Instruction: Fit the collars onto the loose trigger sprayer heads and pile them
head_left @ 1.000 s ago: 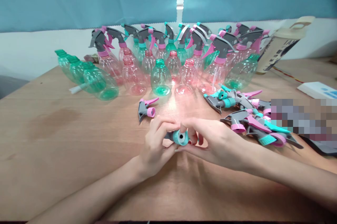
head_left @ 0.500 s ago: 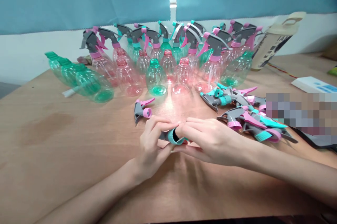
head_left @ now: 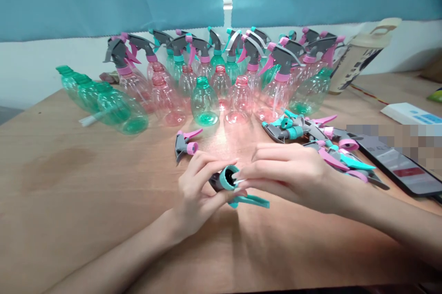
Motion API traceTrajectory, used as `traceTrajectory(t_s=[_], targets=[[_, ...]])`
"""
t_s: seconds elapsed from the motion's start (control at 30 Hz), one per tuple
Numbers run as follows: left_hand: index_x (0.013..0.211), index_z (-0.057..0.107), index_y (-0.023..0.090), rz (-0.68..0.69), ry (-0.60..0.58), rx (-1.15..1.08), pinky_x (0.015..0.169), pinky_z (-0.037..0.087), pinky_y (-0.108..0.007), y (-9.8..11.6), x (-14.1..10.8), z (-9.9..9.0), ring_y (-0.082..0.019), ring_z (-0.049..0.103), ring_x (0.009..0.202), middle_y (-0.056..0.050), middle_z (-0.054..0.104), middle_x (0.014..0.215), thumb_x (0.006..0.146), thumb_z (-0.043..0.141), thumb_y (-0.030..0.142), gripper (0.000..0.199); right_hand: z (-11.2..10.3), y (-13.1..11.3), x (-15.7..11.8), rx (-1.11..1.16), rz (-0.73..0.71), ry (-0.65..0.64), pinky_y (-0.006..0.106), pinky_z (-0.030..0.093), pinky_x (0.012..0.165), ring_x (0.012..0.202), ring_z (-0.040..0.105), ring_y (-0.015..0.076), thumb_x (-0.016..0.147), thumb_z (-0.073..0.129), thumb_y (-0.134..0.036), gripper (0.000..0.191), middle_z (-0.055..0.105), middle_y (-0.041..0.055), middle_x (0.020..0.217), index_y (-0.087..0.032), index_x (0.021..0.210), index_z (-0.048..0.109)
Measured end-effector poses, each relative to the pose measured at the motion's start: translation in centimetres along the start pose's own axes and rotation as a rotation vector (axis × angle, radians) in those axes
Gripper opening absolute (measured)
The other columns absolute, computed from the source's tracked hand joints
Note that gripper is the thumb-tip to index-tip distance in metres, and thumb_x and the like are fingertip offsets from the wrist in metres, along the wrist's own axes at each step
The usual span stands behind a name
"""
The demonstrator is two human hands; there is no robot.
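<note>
My left hand [head_left: 198, 195] is wrapped round a grey spray head with a teal collar [head_left: 228, 178], its open end facing up and toward the right. The teal trigger sticks out below, to the right. Fingertips of my right hand [head_left: 288, 172] are pinched at the collar's opening on a small white piece [head_left: 238, 182], too small to name surely. Just beyond my left hand lies a grey spray head with a pink collar [head_left: 192, 148]. A pile of pink, teal and grey spray heads [head_left: 295, 132] lies past my right hand.
Behind stand several bottles, some uncapped like the green one [head_left: 205, 103], others with spray heads. Overlapping green bottles [head_left: 120, 107] lean at the left. At the right are a phone [head_left: 404, 165], a white box [head_left: 410, 112] and a tall cream bottle [head_left: 361, 57].
My right hand has drawn back slightly to the right, uncovering the teal trigger and a white piece at its fingertips. The collar has turned more upward in my left hand.
</note>
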State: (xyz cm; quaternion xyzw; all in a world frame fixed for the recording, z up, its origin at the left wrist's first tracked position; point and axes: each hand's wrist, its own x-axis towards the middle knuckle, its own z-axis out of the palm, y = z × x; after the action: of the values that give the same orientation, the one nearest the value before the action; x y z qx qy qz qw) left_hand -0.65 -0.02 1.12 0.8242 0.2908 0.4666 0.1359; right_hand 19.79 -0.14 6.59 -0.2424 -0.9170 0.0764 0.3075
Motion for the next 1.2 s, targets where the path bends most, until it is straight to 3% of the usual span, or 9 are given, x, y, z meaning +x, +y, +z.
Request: traceTrajectory(t_s=[0.23,0.47,0.6,0.83,1.03,1.2], targets=[[0.107,0.06,0.02,0.032,0.011,-0.005,0.066,0.045,-0.031,0.3,0.0,0.2,-0.017,0.053,0.072,-0.002,0.059,0.081,0.081,0.069,0.033,0.03,-0.7,-0.6,0.2,0.02,0.046,0.095,0.025,0.049,0.061,0.068,0.06,0.0122,0.092,0.049,-0.019,0.021,0.067,0.0031,0.075,-0.019,0.091,0.07],[0.111,0.059,0.018,0.007,-0.029,-0.016,0.066,0.045,-0.03,0.6,0.0,0.1,-0.017,0.053,0.074,-0.004,0.061,0.082,0.085,0.063,0.036,0.031,-0.1,-1.0,0.4,0.027,0.063,0.117,0.022,0.039,0.051,0.054,0.044,0.0093,0.089,0.056,-0.019,0.025,0.051,-0.0017,0.056,-0.019,0.065,0.064],[0.112,0.057,0.018,0.004,-0.033,-0.054,0.067,0.045,-0.03,0.6,-0.2,0.2,-0.017,0.053,0.074,-0.003,0.061,0.082,0.085,0.064,0.033,0.032,0.3,-0.8,0.3,0.085,0.128,0.161,0.019,0.038,0.048,0.054,0.046,0.0079,0.084,0.063,-0.019,0.023,0.05,-0.0024,0.058,-0.018,0.061,0.061],[0.111,0.056,0.017,-0.009,-0.048,-0.073,0.069,0.044,-0.03,0.4,-0.5,0.3,-0.017,0.053,0.076,-0.004,0.062,0.087,0.087,0.062,0.031,0.029,0.4,-0.4,0.3,0.227,0.123,0.075,0.022,0.044,0.056,0.063,0.056,0.0111,0.083,0.064,-0.022,0.015,0.064,0.0047,0.07,-0.014,0.072,0.069],[0.11,0.056,0.017,-0.031,-0.055,-0.069,0.069,0.044,-0.03,0.4,-0.5,0.3,-0.017,0.053,0.078,-0.004,0.061,0.088,0.085,0.064,0.031,0.03,-0.9,-0.6,0.5,0.161,0.16,0.032,0.02,0.04,0.052,0.058,0.051,0.0076,0.087,0.059,-0.024,0.015,0.061,0.0001,0.068,-0.02,0.083,0.073],[0.11,0.056,0.018,-0.022,-0.046,-0.055,0.068,0.043,-0.029,0.4,-0.4,0.3,-0.016,0.052,0.076,-0.003,0.062,0.087,0.084,0.065,0.031,0.03,-1.6,-0.4,0.7,0.174,0.215,0.078,0.018,0.041,0.051,0.059,0.052,0.0064,0.085,0.061,-0.021,0.008,0.062,-0.0013,0.073,-0.018,0.084,0.068]])
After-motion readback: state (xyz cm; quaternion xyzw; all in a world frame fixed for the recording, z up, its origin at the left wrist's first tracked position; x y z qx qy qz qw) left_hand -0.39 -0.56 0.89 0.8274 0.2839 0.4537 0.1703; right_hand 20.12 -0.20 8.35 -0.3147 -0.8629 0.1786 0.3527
